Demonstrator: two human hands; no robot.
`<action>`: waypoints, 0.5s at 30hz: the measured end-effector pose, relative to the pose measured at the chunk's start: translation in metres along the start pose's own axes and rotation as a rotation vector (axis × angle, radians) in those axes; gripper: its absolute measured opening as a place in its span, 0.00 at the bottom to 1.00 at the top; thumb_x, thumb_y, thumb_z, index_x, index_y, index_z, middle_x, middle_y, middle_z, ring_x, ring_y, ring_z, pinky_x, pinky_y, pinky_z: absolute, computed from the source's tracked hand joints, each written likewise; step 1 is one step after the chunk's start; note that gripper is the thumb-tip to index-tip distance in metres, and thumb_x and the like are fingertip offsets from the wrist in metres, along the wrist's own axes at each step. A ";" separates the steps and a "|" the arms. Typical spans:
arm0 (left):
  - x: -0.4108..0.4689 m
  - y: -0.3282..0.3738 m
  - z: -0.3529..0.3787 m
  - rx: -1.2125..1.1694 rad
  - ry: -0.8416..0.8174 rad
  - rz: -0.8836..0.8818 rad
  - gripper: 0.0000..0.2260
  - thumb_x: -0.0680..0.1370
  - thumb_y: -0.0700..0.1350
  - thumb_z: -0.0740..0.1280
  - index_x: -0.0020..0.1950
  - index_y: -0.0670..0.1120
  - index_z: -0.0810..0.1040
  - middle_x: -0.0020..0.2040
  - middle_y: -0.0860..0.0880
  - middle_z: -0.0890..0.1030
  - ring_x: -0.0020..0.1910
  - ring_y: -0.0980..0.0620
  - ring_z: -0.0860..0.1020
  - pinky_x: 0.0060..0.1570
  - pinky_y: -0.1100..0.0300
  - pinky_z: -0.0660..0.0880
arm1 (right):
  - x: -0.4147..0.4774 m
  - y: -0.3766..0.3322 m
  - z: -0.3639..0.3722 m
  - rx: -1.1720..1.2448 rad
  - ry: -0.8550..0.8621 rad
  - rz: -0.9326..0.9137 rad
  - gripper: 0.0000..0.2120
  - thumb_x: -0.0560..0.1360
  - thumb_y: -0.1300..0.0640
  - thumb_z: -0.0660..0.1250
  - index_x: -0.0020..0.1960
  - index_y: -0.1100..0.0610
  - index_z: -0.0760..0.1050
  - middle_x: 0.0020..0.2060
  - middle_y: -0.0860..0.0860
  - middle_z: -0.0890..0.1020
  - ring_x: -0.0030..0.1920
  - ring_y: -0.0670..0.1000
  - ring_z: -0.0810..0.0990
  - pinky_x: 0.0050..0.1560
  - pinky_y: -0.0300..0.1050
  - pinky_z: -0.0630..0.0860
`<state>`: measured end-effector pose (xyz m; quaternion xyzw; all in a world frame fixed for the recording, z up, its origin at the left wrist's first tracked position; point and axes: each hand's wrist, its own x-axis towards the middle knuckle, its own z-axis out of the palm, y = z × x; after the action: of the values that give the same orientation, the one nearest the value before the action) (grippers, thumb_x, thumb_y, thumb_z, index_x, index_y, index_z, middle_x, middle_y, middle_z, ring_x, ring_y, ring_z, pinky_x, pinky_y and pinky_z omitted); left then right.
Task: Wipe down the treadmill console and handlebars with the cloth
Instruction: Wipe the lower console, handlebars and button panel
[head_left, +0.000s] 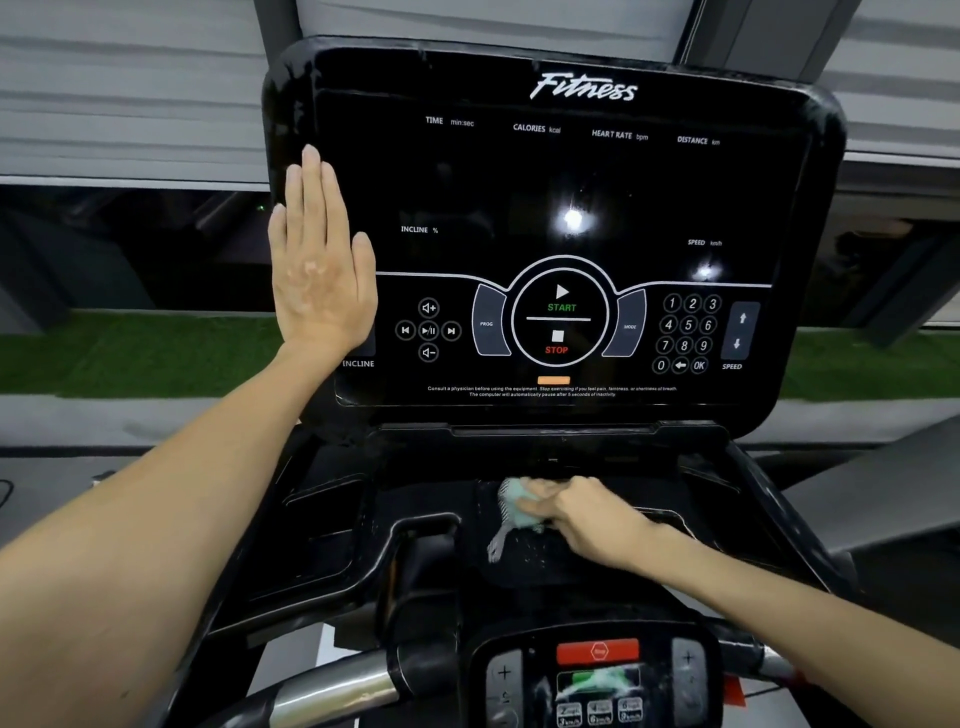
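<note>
The black treadmill console fills the middle of the view, its dark screen marked Fitness, START and STOP. My left hand lies flat with straight fingers against the console's left edge. Below the screen, my right hand grips a pale green cloth, blurred, and presses it on the black tray under the console. A metal handlebar curves along the bottom left. Between the bars sits a small control panel with a red stop button.
Recessed cup holders flank the tray on the left. White specks or streaks lie on the tray near the cloth and on the lower control panel. Behind the treadmill are grey blinds, a dark window and a strip of green turf.
</note>
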<state>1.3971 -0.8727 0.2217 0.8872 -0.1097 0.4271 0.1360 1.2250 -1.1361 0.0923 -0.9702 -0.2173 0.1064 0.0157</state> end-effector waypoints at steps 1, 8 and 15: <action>0.000 0.000 0.000 -0.004 0.001 0.000 0.26 0.83 0.45 0.51 0.79 0.37 0.50 0.80 0.40 0.51 0.79 0.43 0.50 0.77 0.50 0.49 | -0.001 -0.002 0.000 0.044 0.000 -0.022 0.30 0.75 0.70 0.56 0.74 0.52 0.64 0.75 0.52 0.63 0.72 0.52 0.67 0.71 0.48 0.65; 0.000 0.001 0.001 0.014 0.006 -0.004 0.26 0.83 0.45 0.51 0.79 0.37 0.50 0.80 0.40 0.51 0.79 0.43 0.50 0.77 0.50 0.49 | -0.003 -0.012 -0.019 -0.216 -0.130 0.275 0.16 0.72 0.70 0.57 0.57 0.62 0.74 0.54 0.58 0.78 0.53 0.60 0.79 0.53 0.48 0.72; 0.000 0.001 0.000 0.009 0.008 0.000 0.27 0.83 0.45 0.51 0.79 0.37 0.50 0.80 0.40 0.51 0.79 0.43 0.50 0.77 0.50 0.49 | 0.041 -0.013 0.008 -0.008 -0.067 0.065 0.24 0.74 0.66 0.59 0.69 0.55 0.68 0.58 0.58 0.79 0.52 0.61 0.80 0.51 0.53 0.78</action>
<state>1.3968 -0.8736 0.2218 0.8862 -0.1069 0.4310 0.1324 1.2545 -1.1069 0.0774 -0.9727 -0.1865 0.1384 0.0010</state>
